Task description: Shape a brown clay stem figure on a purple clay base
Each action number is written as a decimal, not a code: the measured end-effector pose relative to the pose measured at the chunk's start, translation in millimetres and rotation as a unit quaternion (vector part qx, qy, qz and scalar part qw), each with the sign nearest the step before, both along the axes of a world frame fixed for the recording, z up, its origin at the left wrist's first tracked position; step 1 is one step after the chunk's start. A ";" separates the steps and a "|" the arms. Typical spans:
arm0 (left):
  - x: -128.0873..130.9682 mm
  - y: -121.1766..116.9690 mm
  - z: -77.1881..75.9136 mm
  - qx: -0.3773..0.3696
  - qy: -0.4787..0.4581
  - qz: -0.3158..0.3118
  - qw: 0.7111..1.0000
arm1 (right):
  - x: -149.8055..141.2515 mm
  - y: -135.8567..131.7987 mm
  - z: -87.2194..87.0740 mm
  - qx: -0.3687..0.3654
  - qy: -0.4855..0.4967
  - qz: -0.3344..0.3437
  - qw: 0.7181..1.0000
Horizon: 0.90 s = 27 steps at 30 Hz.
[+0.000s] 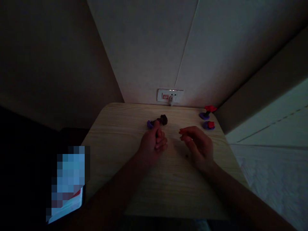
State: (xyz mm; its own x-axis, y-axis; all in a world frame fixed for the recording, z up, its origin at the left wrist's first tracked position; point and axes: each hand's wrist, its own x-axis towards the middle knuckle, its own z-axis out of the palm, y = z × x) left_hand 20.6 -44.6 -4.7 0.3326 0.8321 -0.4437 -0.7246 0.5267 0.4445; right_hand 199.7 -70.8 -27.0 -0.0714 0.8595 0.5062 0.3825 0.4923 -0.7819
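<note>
Step in hand, as I judge it: handling the dark piece [164,120] at my left hand [154,142], right hand [199,146] ready on the other side. Left fingers are curled into a loose fist, thumb laid up against the piece; can't tell if it's clamped or just behind the thumb. It sits toward the back of the table [115,128], purple end [150,124] to the left, dark knob to the right. Right fingers are half bent, thumb near the index. Tips look orange-red; can't tell if that's a small bit pinched there or just light. Hands are apart. Next move, my read: calls for a steady left grip and a light right touch, since parts are small and light is poor. Containers: can't make out any. Closest are two purple bases at the back right corner: rear base [204,116] carries a red top [210,108] on a dark stem, front base [205,125] has a red lump [211,124] sitting low on it. Dark speck [186,156] lies near my right thumb; could be a scrap. Wall socket [159,95] behind has a plug [171,100] in it.
</note>
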 end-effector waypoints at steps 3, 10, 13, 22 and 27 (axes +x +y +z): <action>-3.7 5.4 2.4 0.004 -0.012 0.028 1.000 | 17.2 19.8 1.4 -0.072 0.032 -0.086 0.993; -6.4 8.9 -1.7 0.023 -0.014 0.044 0.999 | 59.3 17.2 23.4 -0.318 -0.222 0.145 0.911; -3.5 7.7 -5.2 0.018 -0.010 0.032 0.999 | 55.6 -1.9 23.4 -0.302 -0.288 0.150 0.896; 15.0 -1.5 -15.0 -0.024 -0.008 0.014 1.000 | 29.3 -8.6 30.1 -0.164 -0.219 0.109 0.956; 18.1 -2.4 -17.4 -0.026 -0.045 0.007 0.999 | -6.4 -1.5 38.0 -0.031 -0.118 0.080 0.989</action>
